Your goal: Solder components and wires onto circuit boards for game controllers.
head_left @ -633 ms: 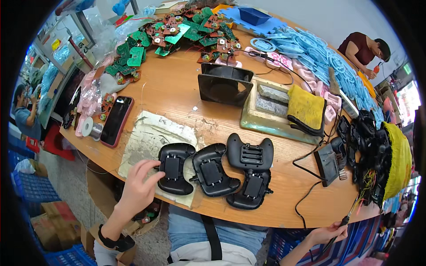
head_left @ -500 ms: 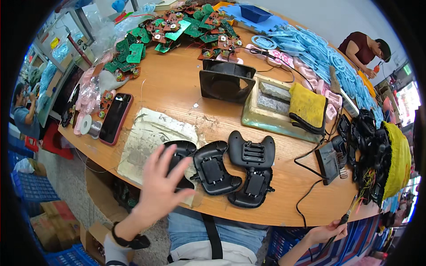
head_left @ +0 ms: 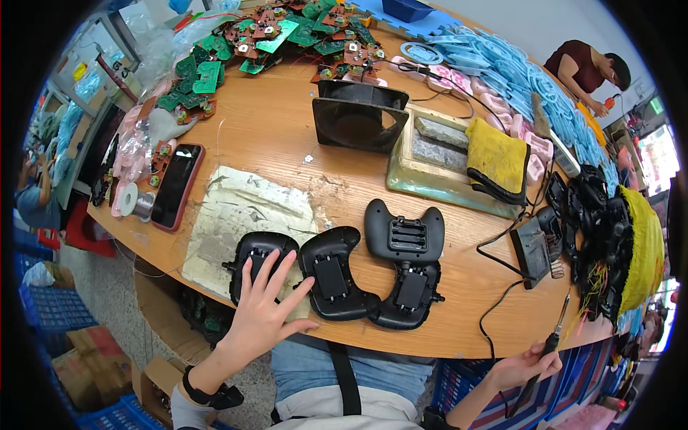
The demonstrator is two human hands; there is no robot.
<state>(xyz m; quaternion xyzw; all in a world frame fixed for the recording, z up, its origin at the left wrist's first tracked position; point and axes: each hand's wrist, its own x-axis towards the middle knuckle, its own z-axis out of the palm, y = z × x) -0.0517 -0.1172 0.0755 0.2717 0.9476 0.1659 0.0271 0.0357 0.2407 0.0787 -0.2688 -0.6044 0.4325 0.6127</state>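
Observation:
My left hand lies with its fingers spread over the leftmost black game controller, which rests face down at the front edge of a worn pale sheet. Beside it, the second controller sits tilted, its battery cover upward. To its right are two more: one with an open battery bay, and a lower one touching it. Off the table's front right edge, my right hand is closed around a soldering iron, tip pointing up and away.
A black fan stands behind the controllers, near a tray with grey blocks and a yellow cloth. Circuit boards pile up far left. A phone and solder spool lie left. Cables and black parts crowd the right.
My left hand has come down onto the leftmost controller, which has shifted left, opening a gap to the second one. The soldering iron stays in my right hand, slightly raised.

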